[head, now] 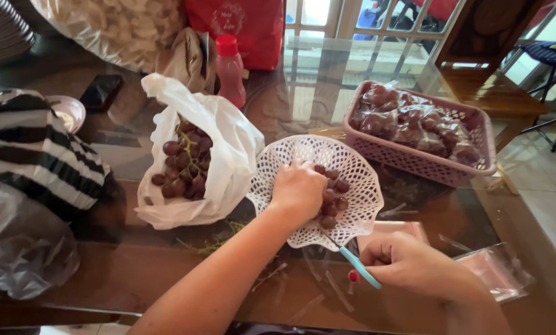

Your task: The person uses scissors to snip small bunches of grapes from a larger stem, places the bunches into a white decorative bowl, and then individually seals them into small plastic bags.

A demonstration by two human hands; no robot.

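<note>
Two hands are at work over the glass desk [302, 93]. The left hand [298, 189] is closed over loose red grapes [334, 198] in the white lattice basket [352, 164] near the middle, while small blue-handled scissors [358, 265] are gripped in the right hand [408, 263], nearer and to the right. Stems are best snipped close to the fruit (blades kept off the skins). More grapes are seen in the white plastic bag [228, 149] at left, packed ones in the pink basket [442, 164] far right.
</note>
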